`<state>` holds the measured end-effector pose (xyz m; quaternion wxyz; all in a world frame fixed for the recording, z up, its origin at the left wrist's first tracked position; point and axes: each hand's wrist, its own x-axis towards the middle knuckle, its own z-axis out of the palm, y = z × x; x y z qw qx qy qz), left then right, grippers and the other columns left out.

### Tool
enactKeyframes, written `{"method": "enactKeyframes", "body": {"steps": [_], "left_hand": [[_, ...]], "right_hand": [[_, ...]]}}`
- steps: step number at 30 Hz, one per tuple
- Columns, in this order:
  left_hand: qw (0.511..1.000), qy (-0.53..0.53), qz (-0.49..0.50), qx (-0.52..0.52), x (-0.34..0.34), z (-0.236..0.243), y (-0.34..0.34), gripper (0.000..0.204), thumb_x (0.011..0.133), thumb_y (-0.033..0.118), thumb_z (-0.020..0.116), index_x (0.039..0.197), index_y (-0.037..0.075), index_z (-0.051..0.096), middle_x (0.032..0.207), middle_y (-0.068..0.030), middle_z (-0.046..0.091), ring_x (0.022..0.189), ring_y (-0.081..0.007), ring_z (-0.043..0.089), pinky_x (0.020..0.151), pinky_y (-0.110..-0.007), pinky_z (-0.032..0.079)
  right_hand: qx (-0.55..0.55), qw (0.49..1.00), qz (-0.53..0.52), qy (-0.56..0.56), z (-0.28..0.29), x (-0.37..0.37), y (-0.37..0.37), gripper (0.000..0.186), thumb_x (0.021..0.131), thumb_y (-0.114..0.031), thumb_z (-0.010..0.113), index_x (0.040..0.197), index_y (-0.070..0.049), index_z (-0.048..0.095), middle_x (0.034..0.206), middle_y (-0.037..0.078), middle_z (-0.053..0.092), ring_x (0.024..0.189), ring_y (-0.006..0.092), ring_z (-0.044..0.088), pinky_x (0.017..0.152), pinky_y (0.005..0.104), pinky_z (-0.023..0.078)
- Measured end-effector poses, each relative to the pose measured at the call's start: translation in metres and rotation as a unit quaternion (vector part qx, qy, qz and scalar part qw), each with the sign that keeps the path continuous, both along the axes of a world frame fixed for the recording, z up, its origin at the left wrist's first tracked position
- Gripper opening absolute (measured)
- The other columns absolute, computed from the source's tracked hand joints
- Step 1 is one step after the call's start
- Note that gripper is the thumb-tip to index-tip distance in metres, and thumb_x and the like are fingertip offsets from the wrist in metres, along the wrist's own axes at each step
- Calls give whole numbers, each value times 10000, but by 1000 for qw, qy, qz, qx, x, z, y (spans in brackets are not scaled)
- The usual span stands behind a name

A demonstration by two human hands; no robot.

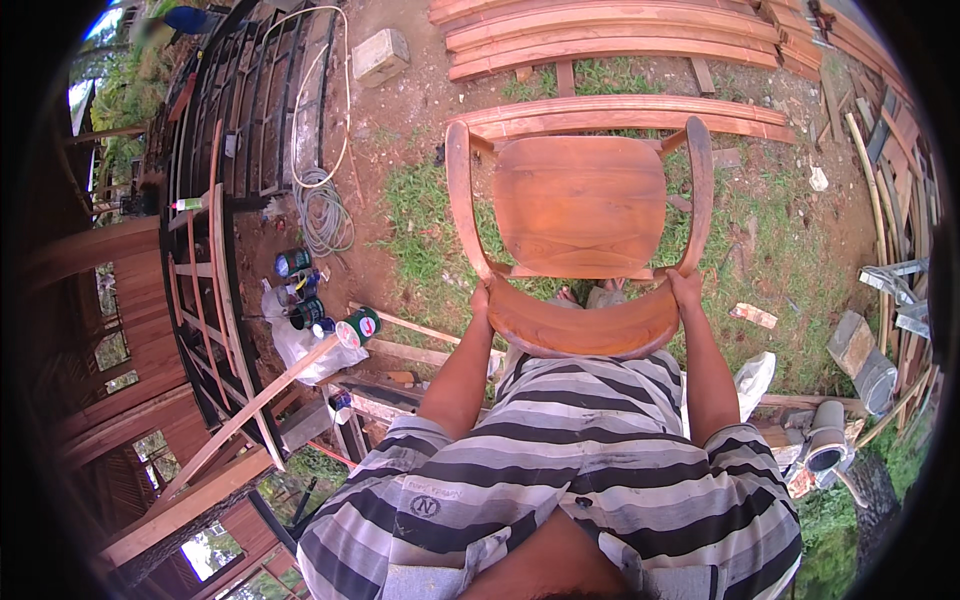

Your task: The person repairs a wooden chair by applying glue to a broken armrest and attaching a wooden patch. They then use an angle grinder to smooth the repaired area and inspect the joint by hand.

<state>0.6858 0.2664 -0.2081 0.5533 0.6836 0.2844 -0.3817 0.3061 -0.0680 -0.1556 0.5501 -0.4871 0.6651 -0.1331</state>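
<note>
A varnished wooden armchair [578, 205] is in front of me, its seat facing up and its curved backrest [582, 325] close to my waist in a striped shirt. My left hand [481, 298] grips the chair at the left end of the backrest, where the armrest meets it. My right hand [684, 285] holds the matching corner on the right. The fingers of both hands are wrapped round the wood and partly hidden. My feet show just beyond the backrest, partly covered by it.
Stacked reddish planks [610, 45] lie ahead, scrap timber [890, 170] to the right. On the left are dark metal frames [240, 90], a coiled hose [318, 225], paint cans [356, 328], a concrete block [380, 55] and a leaning board [255, 410]. Grass and dirt surround the chair.
</note>
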Motion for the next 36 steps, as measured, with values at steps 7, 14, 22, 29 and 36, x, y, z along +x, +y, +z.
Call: {"method": "enactKeyframes", "body": {"steps": [7, 14, 22, 29, 36], "left_hand": [[983, -54, -132, 115, -9, 13, -14, 402, 988, 366, 511, 1104, 10, 658, 974, -157, 702, 886, -286, 704, 795, -441, 575], [982, -66, -107, 139, 50, -7, 38, 432, 935, 387, 601, 1093, -7, 683, 988, -161, 717, 888, -262, 704, 787, -427, 571], [971, -39, -114, 206, -12, 84, -33, 569, 850, 462, 679, 1062, -65, 710, 1053, -190, 731, 922, -312, 703, 811, -463, 553], [983, -56, -74, 160, -8, 73, -28, 560, 826, 418, 721, 1042, -98, 697, 1017, -215, 725, 877, -317, 708, 778, -462, 561], [970, -66, -107, 209, 13, 39, 2, 612, 813, 446, 721, 1095, -95, 681, 1078, -256, 715, 972, -371, 711, 828, -491, 562]], "right_hand": [[18, 1000, 2, 19, 6, -10, -4, 352, 801, -131, 736, 1083, 46, 623, 964, 155, 707, 825, 247, 699, 724, 378, 565], [22, 999, -1, -35, 8, 35, 3, 348, 779, -160, 747, 1039, 49, 647, 911, 149, 711, 788, 240, 699, 694, 368, 563], [14, 1000, 4, 28, 24, 8, -1, 327, 817, -182, 744, 1033, 51, 667, 917, 139, 715, 802, 230, 699, 705, 366, 560], [-11, 1000, -25, 5, 16, 12, 1, 331, 816, -174, 748, 1043, 50, 660, 915, 147, 713, 812, 248, 701, 717, 379, 562], [7, 999, -2, -36, 9, 17, 1, 328, 798, -138, 734, 1053, 44, 637, 915, 125, 703, 776, 222, 679, 687, 355, 551]]}}
